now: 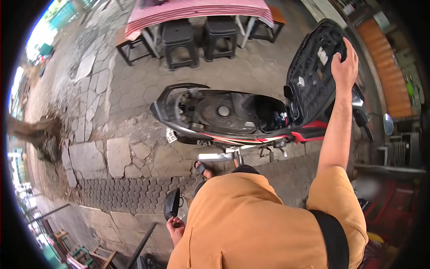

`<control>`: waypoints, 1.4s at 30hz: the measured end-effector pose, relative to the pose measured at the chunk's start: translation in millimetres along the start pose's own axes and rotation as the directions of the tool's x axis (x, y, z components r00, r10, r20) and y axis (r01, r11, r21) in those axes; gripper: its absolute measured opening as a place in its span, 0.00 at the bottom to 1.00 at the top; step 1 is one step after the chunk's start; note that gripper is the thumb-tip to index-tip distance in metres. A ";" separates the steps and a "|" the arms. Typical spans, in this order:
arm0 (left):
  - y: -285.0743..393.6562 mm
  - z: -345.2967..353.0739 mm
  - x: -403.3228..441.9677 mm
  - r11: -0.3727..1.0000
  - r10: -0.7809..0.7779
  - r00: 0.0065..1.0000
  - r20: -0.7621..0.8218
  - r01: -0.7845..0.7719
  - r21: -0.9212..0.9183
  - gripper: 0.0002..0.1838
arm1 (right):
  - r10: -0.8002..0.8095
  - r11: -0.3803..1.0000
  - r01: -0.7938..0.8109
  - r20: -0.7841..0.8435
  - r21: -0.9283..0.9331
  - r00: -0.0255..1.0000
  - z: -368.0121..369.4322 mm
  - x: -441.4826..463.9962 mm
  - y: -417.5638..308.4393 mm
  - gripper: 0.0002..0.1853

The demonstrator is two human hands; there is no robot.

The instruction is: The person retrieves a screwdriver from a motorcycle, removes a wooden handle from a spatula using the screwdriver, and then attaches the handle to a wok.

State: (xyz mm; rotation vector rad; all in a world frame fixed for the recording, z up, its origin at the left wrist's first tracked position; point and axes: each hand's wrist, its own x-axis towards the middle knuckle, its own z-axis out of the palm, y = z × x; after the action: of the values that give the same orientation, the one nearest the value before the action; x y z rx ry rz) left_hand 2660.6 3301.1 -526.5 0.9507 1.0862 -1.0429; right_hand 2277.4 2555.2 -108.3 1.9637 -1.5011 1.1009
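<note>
My right hand (346, 67) grips the edge of the raised scooter seat (309, 74), with the thumb on its black ribbed underside. The seat stands tilted up at the front of the scooter (210, 114), which has red and white trim. Below it, the storage compartment (271, 117) lies open, and a round cap (223, 110) shows on the body behind it. Low beside my body, my left hand (177, 227) has its fingers closed on a curved black object (171, 204) with a thin loop at its side. I cannot make out its kind.
A table with a red-and-white striped cloth (197, 10) stands beyond the scooter, with black plastic stools (180, 40) and wooden benches (130, 42). The paving (134, 161) is cracked and uneven. A tree trunk (42, 134) is at left. A mirror (388, 124) shows at right.
</note>
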 end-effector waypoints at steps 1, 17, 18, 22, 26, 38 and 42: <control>-6.5 23.8 -12.9 0.996 0.056 0.998 -0.027 -0.058 -0.067 0.05 | 0.074 0.996 -0.075 -0.033 -0.056 0.997 3.2 -7.3 31.9 0.29; -70.0 130.2 -97.4 0.976 0.212 0.977 0.000 -0.212 -0.053 0.06 | 0.186 0.871 -0.490 0.916 0.013 0.355 143.2 -319.2 111.3 0.18; -78.4 125.1 -104.3 0.975 0.219 0.973 0.076 -0.217 -0.039 0.04 | 0.185 0.897 -0.437 0.957 -0.072 0.222 173.6 -343.6 117.8 0.21; -115.4 118.0 -154.8 0.981 0.195 0.980 -0.048 -0.194 0.023 0.01 | 0.201 0.943 -0.221 0.956 -0.248 -0.213 248.5 -422.8 128.7 0.29; -144.6 98.5 -185.9 0.976 0.215 0.974 -0.075 -0.212 0.041 0.02 | 0.303 0.913 -0.208 0.926 -0.350 -0.226 267.6 -437.5 133.7 0.29; -153.9 18.2 -115.6 0.913 0.036 0.997 -0.063 -0.007 0.409 0.03 | 0.271 0.628 -0.696 0.741 0.348 0.615 -4.2 -402.4 150.1 0.13; -148.6 -11.7 -87.1 0.790 -0.133 0.991 0.029 0.088 0.607 0.03 | 0.344 0.620 -0.751 0.781 0.228 0.521 -132.3 -486.1 164.8 0.12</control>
State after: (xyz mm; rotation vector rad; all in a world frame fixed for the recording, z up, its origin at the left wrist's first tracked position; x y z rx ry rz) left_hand 2502.7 3292.0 -457.4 1.3566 0.7540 -1.5634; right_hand 2031.6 2889.6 -438.0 2.5034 -2.6617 1.2250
